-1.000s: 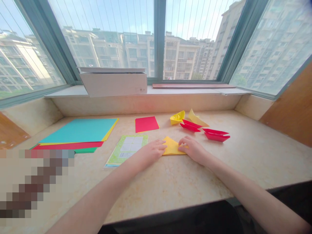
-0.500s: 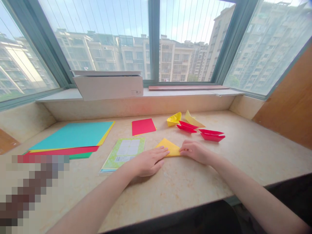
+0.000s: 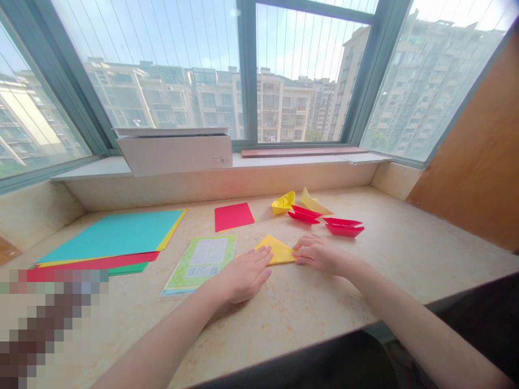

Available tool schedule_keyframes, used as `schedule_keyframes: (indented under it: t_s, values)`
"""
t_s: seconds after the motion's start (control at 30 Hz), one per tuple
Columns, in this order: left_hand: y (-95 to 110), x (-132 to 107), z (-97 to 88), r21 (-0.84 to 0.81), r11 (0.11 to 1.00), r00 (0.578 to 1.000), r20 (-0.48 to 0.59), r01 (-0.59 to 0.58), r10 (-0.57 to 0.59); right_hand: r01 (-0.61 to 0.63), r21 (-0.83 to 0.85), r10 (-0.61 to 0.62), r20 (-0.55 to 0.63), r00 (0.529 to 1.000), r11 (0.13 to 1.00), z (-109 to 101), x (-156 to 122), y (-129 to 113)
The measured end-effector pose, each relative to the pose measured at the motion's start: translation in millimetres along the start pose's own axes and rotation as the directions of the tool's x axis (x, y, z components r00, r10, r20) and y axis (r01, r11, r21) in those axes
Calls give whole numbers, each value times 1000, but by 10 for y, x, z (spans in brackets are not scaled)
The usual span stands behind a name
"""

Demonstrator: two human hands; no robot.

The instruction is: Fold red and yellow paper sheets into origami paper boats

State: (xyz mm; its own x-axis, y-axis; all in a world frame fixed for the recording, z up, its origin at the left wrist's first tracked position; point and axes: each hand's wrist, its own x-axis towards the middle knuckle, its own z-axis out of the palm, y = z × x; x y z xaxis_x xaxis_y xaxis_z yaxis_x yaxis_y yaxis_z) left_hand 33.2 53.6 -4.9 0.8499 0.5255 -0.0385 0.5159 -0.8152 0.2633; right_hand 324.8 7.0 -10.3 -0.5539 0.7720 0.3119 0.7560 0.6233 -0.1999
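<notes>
A folded yellow sheet of paper (image 3: 281, 252) lies on the stone counter, its peak pointing away from me. My left hand (image 3: 248, 275) rests flat over its left part, fingers stretched out, covering that corner. At the right corner, my right hand (image 3: 323, 256) pinches the paper between thumb and bent fingers. Just beyond are a red paper boat (image 3: 305, 215) and a second red paper boat (image 3: 344, 227). Behind them sit a bright yellow paper boat (image 3: 283, 203) and a pale yellow folded paper (image 3: 314, 203).
Left of my hands lies a green paper packet (image 3: 184, 278). Behind it is a red square sheet (image 3: 234, 217) over a yellow one. Large coloured sheets (image 3: 109, 235) are stacked at the left. A white box (image 3: 178, 154) stands on the window ledge. The lower left is pixelated.
The view has shifted slightly, so everything sits a little lower and further left. My right fingers have closed in at the paper's right corner; my left hand still presses on it.
</notes>
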Motion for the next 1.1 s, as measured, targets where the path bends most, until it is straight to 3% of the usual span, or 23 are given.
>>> schedule_keyframes:
  t_s: [0.2, 0.4, 0.5, 0.6, 0.77, 0.93, 1.03, 1.1]
  values:
    - [82, 84, -58, 127, 992, 969, -245, 6, 26, 87, -155, -114, -178, 977, 984, 76, 96, -60]
    - [109, 126, -205, 250, 963, 879, -476, 96, 36, 7, -234, -115, -451, 885, 972, -15, 244, -231]
    - [94, 84, -246, 341, 933, 843, -531, 117, 89, 20, -222, -135, -518, 844, 975, -53, 245, -341]
    - [74, 12, -260, 375, 926, 832, -527, 47, 171, 61, -158, -140, -562, 815, 986, -47, 206, -391]
    - [36, -50, -292, 362, 928, 806, -522, -86, 278, 151, 184, 2, -640, 768, 971, -22, 157, -393]
    - [-48, -60, -319, 359, 930, 794, -540, -81, 278, 22, 442, 309, -662, 683, 897, -28, 135, -300]
    - [-75, -65, -280, 336, 930, 779, -538, -151, 321, -1, 533, 407, -645, 647, 846, -8, 138, -234]
    - [-64, -63, -251, 318, 926, 745, -562, -205, 358, 14, 594, 448, -622, 643, 804, 2, 141, -217]
